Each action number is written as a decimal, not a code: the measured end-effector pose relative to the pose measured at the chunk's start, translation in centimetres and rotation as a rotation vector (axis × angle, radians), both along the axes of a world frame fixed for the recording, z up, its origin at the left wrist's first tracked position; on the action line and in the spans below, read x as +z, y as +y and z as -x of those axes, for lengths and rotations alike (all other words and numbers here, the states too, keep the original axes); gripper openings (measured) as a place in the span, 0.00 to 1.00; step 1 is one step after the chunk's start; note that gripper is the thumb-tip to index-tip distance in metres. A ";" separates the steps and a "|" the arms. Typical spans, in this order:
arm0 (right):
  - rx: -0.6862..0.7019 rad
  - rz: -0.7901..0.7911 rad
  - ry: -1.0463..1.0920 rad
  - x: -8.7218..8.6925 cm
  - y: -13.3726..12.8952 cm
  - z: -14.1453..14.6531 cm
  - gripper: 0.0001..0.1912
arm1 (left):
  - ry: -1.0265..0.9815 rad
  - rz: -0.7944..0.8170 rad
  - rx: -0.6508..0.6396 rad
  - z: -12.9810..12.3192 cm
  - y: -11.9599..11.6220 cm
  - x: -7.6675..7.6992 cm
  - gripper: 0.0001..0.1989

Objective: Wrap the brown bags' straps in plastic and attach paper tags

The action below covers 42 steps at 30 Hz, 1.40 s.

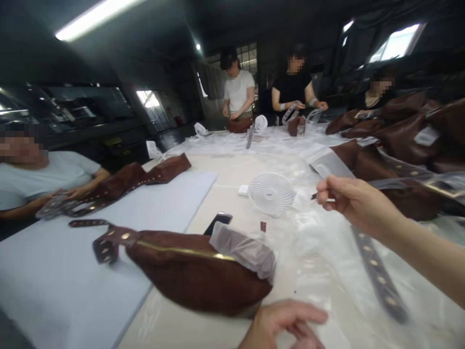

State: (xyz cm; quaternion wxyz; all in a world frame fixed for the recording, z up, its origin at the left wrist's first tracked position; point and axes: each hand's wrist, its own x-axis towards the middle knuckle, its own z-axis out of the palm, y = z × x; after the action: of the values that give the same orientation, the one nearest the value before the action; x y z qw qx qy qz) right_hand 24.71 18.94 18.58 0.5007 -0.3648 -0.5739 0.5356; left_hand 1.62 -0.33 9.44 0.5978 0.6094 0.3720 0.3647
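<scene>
While the left hand (286, 322) lies loosely open at the lower edge of the view, gripping nothing, one crescent-shaped brown suede bag (192, 274) sits just beside it, across the edge of a pale blue board (109, 300) and a cream table (218, 182). The bag's long axis runs left to right, dipping slightly rightward. Its brass-eyeleted strap end points left, a brass zip runs along its top, and gathered clear plastic (243, 252) covers its right end. The right hand (348, 198) is raised, pinching one thin dark tool (314, 196). Below it lies one dark eyeleted strap (378, 274) on clear plastic sheeting (319, 271). Nearby are one round white desk fan (271, 194) and one black phone (220, 218).
</scene>
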 end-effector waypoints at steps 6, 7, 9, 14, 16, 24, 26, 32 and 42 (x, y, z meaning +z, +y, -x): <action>0.427 -0.036 -0.207 1.4 -15.4 5.7 0.25 | -0.357 -0.206 0.099 -0.7 -1.5 4.2 0.39; 0.417 -0.062 -0.232 1.4 -16.9 6.3 0.24 | -0.340 -0.230 0.108 -1.0 -1.9 4.9 0.36; 0.353 -0.120 -0.260 1.3 -18.4 7.2 0.20 | -0.312 -0.254 0.183 -1.0 -2.3 6.5 0.28; 0.240 -0.080 -0.191 -0.3 -13.6 8.0 0.19 | -0.576 -0.309 0.514 2.5 -0.5 11.1 0.21; -0.053 -0.032 -0.136 -1.8 -10.0 8.2 0.25 | -0.688 -0.433 0.668 4.6 1.3 12.7 0.16; 0.190 0.108 -0.140 -5.0 -6.1 12.5 0.28 | -0.609 -0.317 0.801 8.0 8.5 11.6 0.19; 0.221 0.075 -0.008 -4.7 -7.0 12.9 0.25 | -0.561 -0.263 0.734 7.9 9.5 11.0 0.20; 0.304 0.131 0.147 -4.0 -8.2 11.8 0.21 | -0.383 -0.256 0.623 7.2 9.7 10.1 0.20; 0.088 -0.137 0.164 -2.9 -9.1 12.8 0.22 | 0.443 -0.619 0.488 7.4 7.6 11.4 0.18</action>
State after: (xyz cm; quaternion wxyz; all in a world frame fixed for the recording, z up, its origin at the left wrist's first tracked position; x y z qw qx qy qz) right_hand 11.87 9.81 15.63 0.5460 -0.2590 -0.5818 0.5444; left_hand -5.80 7.25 20.84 0.1899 0.7173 0.4972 0.4497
